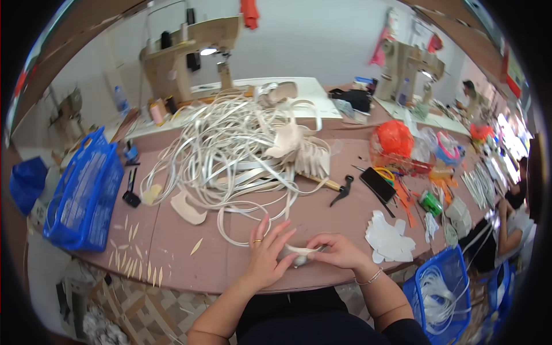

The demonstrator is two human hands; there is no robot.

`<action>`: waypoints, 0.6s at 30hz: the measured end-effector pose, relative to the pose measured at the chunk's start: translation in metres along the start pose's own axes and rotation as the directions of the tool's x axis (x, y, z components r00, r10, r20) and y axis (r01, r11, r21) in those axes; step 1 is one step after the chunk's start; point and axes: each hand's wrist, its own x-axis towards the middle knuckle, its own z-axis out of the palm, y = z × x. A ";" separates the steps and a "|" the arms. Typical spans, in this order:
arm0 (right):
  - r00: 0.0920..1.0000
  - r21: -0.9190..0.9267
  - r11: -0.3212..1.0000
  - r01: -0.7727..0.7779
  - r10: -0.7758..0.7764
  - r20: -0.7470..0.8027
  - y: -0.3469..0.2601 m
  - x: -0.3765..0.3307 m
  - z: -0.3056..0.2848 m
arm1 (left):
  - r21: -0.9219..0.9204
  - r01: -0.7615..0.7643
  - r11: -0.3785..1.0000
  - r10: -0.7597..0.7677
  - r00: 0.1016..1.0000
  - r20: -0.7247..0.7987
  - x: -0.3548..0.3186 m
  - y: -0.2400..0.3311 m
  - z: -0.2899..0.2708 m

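At the table's near edge, my right hand (339, 251) pinches a small curved cream piece (301, 250) between thumb and fingertips. My left hand (265, 253), with a ring on one finger, has its fingers stretched and spread; its thumb reaches to the piece's left end. Just under the piece shows a small pale rounded thing (299, 261), too small to name. Beyond my hands lies a big tangled heap of white and cream strips (224, 144), with one loop trailing down close to my left fingers. A flat curved cream cutout (188, 209) rests left of that loop.
Blue baskets stand at left (83, 195) and lower right (440, 287). Pale leaf-shaped scraps (135, 264) dot the table's left. A dark phone (377, 185), black-headed hammer (343, 190) and white cutouts (390, 237) lie right. Sewing machines (184, 57) line the back; a person (512, 230) sits far right.
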 end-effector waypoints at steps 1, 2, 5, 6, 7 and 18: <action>0.998 -0.152 0.987 0.048 -0.040 0.053 -0.002 -0.001 -0.005 | -0.011 0.018 1.000 -0.017 0.995 0.099 0.000 -0.002 0.002; 0.996 -0.160 0.986 0.052 -0.039 0.081 0.000 -0.002 -0.005 | -0.022 0.036 0.999 -0.031 0.980 0.197 -0.008 -0.008 0.006; 0.995 -0.189 0.982 0.028 -0.010 0.096 0.014 0.001 0.002 | -0.134 0.186 0.973 -0.110 0.893 0.437 -0.014 -0.016 0.012; 0.998 -0.200 0.980 0.004 0.008 0.059 0.017 0.000 0.004 | -0.170 0.260 0.951 -0.140 0.848 0.510 -0.014 -0.017 0.016; 0.999 -0.211 0.977 -0.014 0.022 0.037 0.021 0.000 0.006 | -0.213 0.305 0.928 -0.158 0.841 0.518 -0.017 -0.023 0.021; 0.686 -0.279 0.830 -0.483 0.160 -0.710 0.079 -0.089 -0.087 | -0.296 0.311 0.903 -0.230 0.933 0.277 -0.006 -0.027 0.038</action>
